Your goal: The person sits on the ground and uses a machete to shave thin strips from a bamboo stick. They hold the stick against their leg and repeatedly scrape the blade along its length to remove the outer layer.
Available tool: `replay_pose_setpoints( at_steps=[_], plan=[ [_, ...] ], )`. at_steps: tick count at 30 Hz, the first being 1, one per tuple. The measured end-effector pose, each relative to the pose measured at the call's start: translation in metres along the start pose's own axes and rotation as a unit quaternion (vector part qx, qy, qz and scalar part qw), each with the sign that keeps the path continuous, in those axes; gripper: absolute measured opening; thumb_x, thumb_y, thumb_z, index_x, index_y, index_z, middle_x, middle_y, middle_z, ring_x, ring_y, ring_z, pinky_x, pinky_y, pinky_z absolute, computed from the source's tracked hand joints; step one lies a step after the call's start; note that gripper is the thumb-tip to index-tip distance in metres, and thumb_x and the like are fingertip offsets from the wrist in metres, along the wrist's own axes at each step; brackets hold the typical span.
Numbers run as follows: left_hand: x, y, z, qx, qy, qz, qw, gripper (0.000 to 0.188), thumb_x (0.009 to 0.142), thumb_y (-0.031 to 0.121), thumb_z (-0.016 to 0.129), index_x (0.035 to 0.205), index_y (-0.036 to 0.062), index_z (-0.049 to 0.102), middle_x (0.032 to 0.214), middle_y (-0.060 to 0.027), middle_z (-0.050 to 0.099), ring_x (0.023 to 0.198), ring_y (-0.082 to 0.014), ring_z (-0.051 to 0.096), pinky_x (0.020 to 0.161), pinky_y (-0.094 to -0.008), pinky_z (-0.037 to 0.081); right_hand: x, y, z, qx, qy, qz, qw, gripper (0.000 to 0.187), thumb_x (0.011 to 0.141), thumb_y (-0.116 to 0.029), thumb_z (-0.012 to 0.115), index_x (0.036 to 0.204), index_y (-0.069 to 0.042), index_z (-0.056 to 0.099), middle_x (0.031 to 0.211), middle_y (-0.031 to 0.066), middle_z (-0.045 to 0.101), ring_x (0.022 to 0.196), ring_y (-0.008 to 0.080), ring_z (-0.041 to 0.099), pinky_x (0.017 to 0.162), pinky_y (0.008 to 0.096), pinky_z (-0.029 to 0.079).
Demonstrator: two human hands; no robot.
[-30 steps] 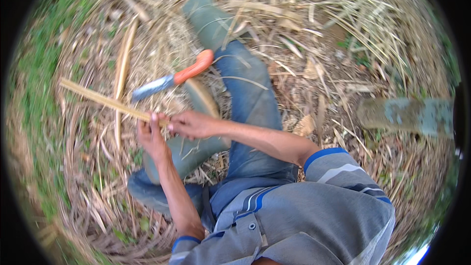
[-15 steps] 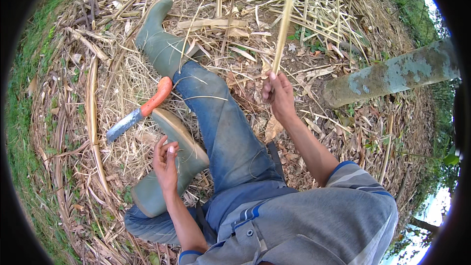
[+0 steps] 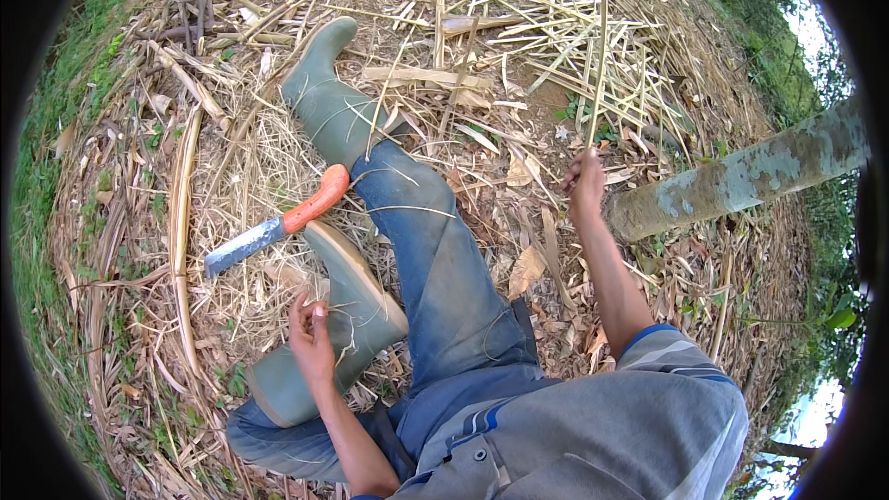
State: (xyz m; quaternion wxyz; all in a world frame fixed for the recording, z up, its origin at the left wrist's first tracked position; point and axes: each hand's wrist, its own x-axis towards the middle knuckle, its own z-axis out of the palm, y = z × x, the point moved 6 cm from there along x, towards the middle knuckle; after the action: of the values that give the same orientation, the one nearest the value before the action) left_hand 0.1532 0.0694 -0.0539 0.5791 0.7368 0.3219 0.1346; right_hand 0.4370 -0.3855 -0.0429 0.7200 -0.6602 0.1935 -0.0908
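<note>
My right hand [image 3: 585,190] is stretched out ahead on the right, its fingers closed at the lower end of a long pale split strip [image 3: 600,69]. The strip's far part reaches over a loose pile of similar strips [image 3: 639,65]. On the left, my left hand [image 3: 312,344] hovers by the sole of the bent leg's green rubber boot [image 3: 356,315]. Its fingers are half curled and apart from the thumb, with nothing clearly held. A knife [image 3: 248,248] with a broad short blade and a curved orange handle [image 3: 318,200] lies between the two boots.
My other leg stretches forward in blue jeans [image 3: 444,250], ending in a green boot [image 3: 329,111]. A lichen-patched tree trunk [image 3: 750,176] leans in from the right. Dry leaves, fine shavings [image 3: 250,162] and a long dry stalk [image 3: 181,241] cover the ground. Grass [image 3: 56,194] lines the left edge.
My right hand has swung to the right, and the strip has come down from a raised position onto the pile. My left hand stays near the boot. The whole view has shifted slightly.
</note>
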Motion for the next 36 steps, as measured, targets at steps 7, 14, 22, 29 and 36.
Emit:
replay_pose_setpoints(
  at_steps=[7, 14, 22, 29, 36],
  plan=[
    [0.003, -0.003, 0.013, 0.056, 0.028, 0.036, 0.997, 0.035, 0.093, 0.016, 0.057, 0.125, 0.0031, 0.052, 0.094, -0.0085, 0.064, 0.083, -0.0152, 0.058, 0.073, -0.0289, 0.046, 0.094, -0.123, 0.029, -0.486, 0.114, -0.365, 0.786, 0.048, 0.090, -0.024, 0.057, 0.129, 0.001, 0.049, 0.125, 0.0234, 0.053, 0.118, 0.0328, 0.051, 0.101, 0.0408, 0.040],
    [0.002, -0.009, 0.019, 0.149, 0.091, 0.092, 0.980, 0.029, 0.091, 0.009, 0.055, 0.119, 0.0028, 0.056, 0.088, -0.0086, 0.064, 0.080, -0.0179, 0.058, 0.071, -0.0309, 0.046, -0.012, -0.067, 0.280, -0.429, -0.276, -0.530, 0.677, 0.027, 0.092, -0.011, 0.047, 0.116, -0.003, 0.058, 0.113, 0.0146, 0.061, 0.092, 0.0293, 0.064, 0.084, 0.0381, 0.052],
    [0.000, -0.016, 0.021, 0.118, 0.113, 0.106, 0.981, 0.025, 0.090, 0.006, 0.053, 0.113, -0.0017, 0.059, 0.090, -0.0125, 0.065, 0.085, -0.0253, 0.060, 0.075, -0.0350, 0.046, 0.143, 0.001, 0.395, -0.606, -0.237, -0.333, 0.682, 0.021, 0.082, -0.010, 0.053, 0.096, -0.003, 0.066, 0.102, 0.0204, 0.066, 0.100, 0.0334, 0.063, 0.085, 0.0413, 0.052],
    [0.000, -0.010, 0.022, 0.161, 0.131, 0.149, 0.967, 0.018, 0.089, 0.006, 0.052, 0.102, -0.0020, 0.062, 0.088, -0.0143, 0.064, 0.084, -0.0299, 0.059, 0.075, -0.0374, 0.046, 0.191, 0.023, 0.356, -0.656, -0.173, -0.161, 0.716, 0.027, 0.084, -0.017, 0.056, 0.106, -0.005, 0.066, 0.112, 0.0163, 0.065, 0.104, 0.0319, 0.063, 0.087, 0.0410, 0.052],
    [-0.002, -0.007, 0.022, 0.158, 0.128, 0.132, 0.970, 0.017, 0.089, 0.007, 0.053, 0.100, -0.0017, 0.062, 0.086, -0.0140, 0.063, 0.083, -0.0293, 0.059, 0.076, -0.0375, 0.047, 0.228, 0.055, 0.325, -0.518, -0.176, -0.083, 0.833, 0.039, 0.077, -0.024, 0.063, 0.107, 0.001, 0.063, 0.103, 0.0205, 0.067, 0.097, 0.0272, 0.066, 0.083, 0.0361, 0.053]
  ],
)
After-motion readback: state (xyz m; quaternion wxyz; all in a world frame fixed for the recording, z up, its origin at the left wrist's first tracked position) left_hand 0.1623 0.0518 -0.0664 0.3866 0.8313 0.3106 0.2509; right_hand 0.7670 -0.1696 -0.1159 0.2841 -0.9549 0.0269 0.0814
